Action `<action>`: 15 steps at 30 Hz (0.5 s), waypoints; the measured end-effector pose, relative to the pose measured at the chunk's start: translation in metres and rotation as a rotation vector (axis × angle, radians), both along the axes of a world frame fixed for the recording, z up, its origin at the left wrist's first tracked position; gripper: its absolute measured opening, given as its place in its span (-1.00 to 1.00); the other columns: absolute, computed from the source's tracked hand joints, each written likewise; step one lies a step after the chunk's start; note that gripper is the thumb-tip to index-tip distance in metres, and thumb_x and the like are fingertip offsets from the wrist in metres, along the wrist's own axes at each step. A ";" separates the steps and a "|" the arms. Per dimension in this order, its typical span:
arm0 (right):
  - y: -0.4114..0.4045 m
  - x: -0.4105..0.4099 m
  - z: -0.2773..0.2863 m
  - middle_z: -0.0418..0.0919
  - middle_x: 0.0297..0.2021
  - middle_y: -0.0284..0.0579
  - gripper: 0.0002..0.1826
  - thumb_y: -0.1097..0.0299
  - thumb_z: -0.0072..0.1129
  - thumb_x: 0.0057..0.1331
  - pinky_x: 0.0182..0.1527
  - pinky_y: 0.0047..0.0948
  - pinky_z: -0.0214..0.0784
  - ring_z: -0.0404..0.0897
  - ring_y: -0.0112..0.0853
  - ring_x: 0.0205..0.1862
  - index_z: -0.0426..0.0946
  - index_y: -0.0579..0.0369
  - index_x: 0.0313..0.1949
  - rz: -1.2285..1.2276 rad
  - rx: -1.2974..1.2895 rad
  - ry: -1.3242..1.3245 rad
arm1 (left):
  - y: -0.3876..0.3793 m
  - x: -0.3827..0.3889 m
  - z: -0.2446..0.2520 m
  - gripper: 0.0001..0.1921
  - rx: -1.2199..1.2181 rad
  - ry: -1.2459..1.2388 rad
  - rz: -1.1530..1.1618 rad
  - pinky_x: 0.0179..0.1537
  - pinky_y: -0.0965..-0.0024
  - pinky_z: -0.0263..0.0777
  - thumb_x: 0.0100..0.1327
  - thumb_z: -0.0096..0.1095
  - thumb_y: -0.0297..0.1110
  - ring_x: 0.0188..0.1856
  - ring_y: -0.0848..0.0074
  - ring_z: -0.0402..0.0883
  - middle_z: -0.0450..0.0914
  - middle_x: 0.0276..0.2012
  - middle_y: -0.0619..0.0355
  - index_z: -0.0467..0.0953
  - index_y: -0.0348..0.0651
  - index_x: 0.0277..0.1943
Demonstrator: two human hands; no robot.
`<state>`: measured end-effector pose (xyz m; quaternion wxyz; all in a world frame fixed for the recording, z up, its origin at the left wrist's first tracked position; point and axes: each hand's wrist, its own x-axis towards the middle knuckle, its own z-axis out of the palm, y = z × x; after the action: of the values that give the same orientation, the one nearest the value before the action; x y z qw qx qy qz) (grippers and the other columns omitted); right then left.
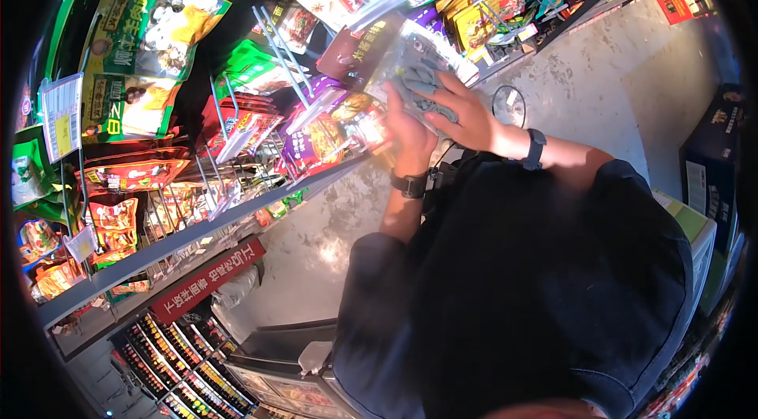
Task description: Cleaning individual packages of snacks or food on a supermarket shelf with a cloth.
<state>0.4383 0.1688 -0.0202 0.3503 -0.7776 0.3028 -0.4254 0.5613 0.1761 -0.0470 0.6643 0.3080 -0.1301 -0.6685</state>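
Note:
My left hand (pixel 408 131) holds the lower edge of a food pouch (pixel 355 57) with a dark brown printed part and a glossy, see-through-looking part. The pouch is tilted in front of the hanging racks. A crumpled grey-blue cloth (pixel 417 78) lies against the pouch's face, under the fingers of my right hand (pixel 468 111). The fingers of that hand are bent over the cloth and press it on the pouch. Glare hides part of the pouch, and the left fingers behind it are hidden. A dark band is on each wrist.
Metal display hooks (pixel 284 54) with price tag holders stick out close to the hands, carrying seasoning pouches (pixel 160 22). A grey shelf edge (pixel 207 223) runs diagonally below. Beyond are the concrete floor (pixel 320 241), a red sign strip (pixel 207 283), a freezer cabinet (pixel 296 383) and dark blue cartons (pixel 713 152).

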 end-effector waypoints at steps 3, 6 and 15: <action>-0.018 -0.003 -0.002 0.25 0.21 0.08 -0.55 0.41 0.07 0.23 0.28 -0.23 0.03 0.19 -0.05 0.28 0.40 0.09 0.15 0.017 -0.006 0.051 | -0.001 -0.005 0.001 -0.44 -0.021 -0.026 0.036 0.14 0.27 0.26 0.37 -0.25 0.14 0.11 0.37 0.39 0.40 0.09 0.12 0.25 -0.11 0.22; -0.037 0.002 0.001 0.26 0.22 0.07 -0.55 0.43 0.04 0.24 0.24 -0.26 0.09 0.24 -0.08 0.25 0.39 0.10 0.15 -0.032 0.028 -0.009 | 0.005 -0.004 -0.002 -0.40 -0.014 0.033 -0.028 0.21 0.24 0.18 0.36 -0.24 0.17 0.19 0.34 0.33 0.33 0.17 0.11 0.19 -0.10 0.25; -0.028 0.003 -0.027 0.43 -0.01 0.08 -0.60 0.48 0.05 0.21 0.10 -0.32 0.24 0.43 -0.19 0.05 0.38 0.21 0.08 -0.087 0.186 0.019 | 0.016 -0.005 -0.012 -0.44 0.091 -0.064 -0.096 0.29 0.26 0.03 0.38 -0.19 0.11 0.28 0.39 0.20 0.28 0.20 0.11 0.17 -0.09 0.26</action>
<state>0.4413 0.1404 -0.0477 0.3994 -0.7318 0.3780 -0.4027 0.5560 0.1922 -0.0587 0.6123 0.3522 -0.1354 -0.6948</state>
